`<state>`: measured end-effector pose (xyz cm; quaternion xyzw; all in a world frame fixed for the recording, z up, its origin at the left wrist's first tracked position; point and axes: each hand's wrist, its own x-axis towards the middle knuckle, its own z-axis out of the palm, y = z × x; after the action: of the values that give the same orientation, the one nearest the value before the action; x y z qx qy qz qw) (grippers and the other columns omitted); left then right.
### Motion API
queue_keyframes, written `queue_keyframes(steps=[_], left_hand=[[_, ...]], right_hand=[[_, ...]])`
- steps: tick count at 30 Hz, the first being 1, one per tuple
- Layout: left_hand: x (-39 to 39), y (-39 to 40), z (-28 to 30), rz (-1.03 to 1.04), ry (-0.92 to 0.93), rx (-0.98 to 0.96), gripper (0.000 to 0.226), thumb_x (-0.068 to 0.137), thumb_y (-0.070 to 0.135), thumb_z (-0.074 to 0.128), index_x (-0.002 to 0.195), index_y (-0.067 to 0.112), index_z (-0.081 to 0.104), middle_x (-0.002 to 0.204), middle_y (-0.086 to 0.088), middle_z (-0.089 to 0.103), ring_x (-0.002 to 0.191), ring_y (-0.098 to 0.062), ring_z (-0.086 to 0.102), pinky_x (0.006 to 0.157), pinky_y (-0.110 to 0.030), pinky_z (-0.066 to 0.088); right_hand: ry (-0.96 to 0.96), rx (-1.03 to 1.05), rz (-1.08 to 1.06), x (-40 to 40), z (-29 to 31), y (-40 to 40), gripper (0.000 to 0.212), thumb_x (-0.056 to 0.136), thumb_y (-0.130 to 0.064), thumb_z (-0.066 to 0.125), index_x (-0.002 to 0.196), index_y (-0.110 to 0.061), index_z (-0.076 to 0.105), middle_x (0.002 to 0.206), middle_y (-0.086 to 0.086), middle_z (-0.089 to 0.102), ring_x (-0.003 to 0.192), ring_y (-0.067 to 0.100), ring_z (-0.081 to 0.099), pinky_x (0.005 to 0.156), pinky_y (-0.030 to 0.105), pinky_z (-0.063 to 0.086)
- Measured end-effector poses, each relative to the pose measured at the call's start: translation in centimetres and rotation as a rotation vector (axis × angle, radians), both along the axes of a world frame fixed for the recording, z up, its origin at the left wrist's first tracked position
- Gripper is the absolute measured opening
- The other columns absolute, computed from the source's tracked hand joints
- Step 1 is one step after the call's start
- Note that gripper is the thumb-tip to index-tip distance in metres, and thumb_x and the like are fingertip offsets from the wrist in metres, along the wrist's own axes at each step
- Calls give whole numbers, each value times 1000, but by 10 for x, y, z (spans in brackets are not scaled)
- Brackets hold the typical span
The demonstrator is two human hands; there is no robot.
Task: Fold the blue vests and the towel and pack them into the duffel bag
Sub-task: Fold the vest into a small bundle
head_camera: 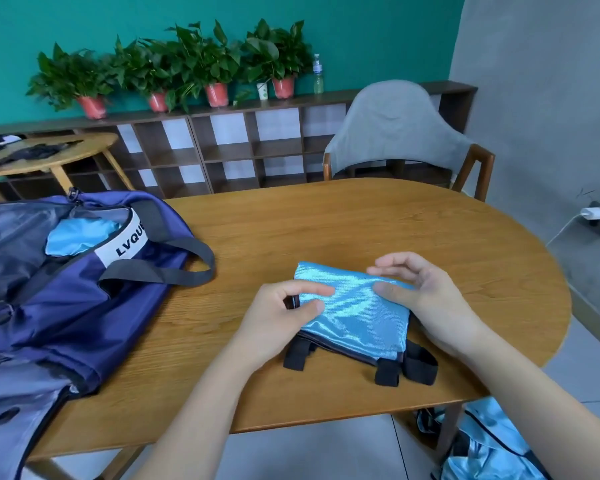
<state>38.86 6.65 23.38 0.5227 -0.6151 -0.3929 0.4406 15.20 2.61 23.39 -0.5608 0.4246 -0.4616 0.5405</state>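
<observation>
On the wooden table [326, 223], a folded blue vest [357, 315] lies flat, the left hand [278, 320] pinching its left edge, the right hand [420, 299] open, fingers pressing its right side. The satin looks light, limp and slippery (best gripped at both folded edges). The open duffel bag [59, 292] waits nearby, left.

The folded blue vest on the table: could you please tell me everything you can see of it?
The folded blue vest is a shiny, satin-like light blue, folded into a flat, roughly square packet with dark edging and black straps sticking out at its near edge. It lies on the wooden table, right of the open duffel bag. The left hand pinches its left edge; the right hand rests on its right side.
</observation>
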Motion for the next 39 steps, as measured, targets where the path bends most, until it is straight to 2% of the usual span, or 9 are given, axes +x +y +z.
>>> queue_keyframes(steps=[5,9,11,16,19,24,29,35,39], left_hand=[[1,7,-8,133,0,-63,27,96,8,65,103,31,78,111,23,72,98,-6,68,85,-16,44],[10,16,-11,209,5,-122,29,99,13,62,109,37,75,116,22,70,87,-28,63,77,-16,45],[15,25,-10,229,25,-138,30,98,14,62,109,39,74,116,19,70,84,-20,61,78,-21,45],[34,56,-3,264,77,-133,33,90,20,74,116,39,70,124,23,65,115,3,59,101,-22,45],[56,76,4,286,155,-83,42,85,18,78,115,46,68,123,19,62,85,-12,69,81,-44,61],[119,99,30,367,101,-121,45,85,20,79,119,47,66,120,22,60,74,-19,70,81,-52,60],[197,115,57,486,9,-188,46,82,32,83,121,48,64,126,20,62,116,-15,64,97,-45,55],[290,112,82,667,-189,-214,41,81,39,83,117,41,63,127,21,60,119,1,54,103,-27,45],[340,90,93,739,-305,-127,42,83,39,81,120,29,66,122,12,64,111,-8,56,88,-19,40]], right_hand=[[68,-37,-109,11,-7,13,12,90,-10,73,95,-10,62,106,-4,70,97,15,67,81,32,54],[122,-49,-20,19,-4,31,11,87,-20,77,87,-15,67,73,7,42,67,25,30,60,32,24],[114,-46,-7,25,0,38,9,87,-19,78,90,-17,70,66,3,42,62,21,26,53,25,21],[83,-22,45,58,20,60,17,90,-4,70,106,-10,66,45,-12,41,40,4,29,45,17,26],[86,-18,100,92,37,73,25,91,7,65,115,0,61,38,-11,45,33,0,36,40,9,28],[48,-20,201,154,59,77,29,90,4,67,117,-7,63,43,-9,53,35,0,42,41,9,32],[83,-80,263,233,76,68,33,85,-11,78,114,-23,68,96,14,77,76,27,71,74,40,55],[189,-189,311,327,98,50,41,76,-35,83,114,-38,68,108,-2,73,89,24,73,87,47,59],[316,-217,332,381,106,27,43,80,-39,80,120,-36,65,99,-7,67,74,8,66,74,30,55]])
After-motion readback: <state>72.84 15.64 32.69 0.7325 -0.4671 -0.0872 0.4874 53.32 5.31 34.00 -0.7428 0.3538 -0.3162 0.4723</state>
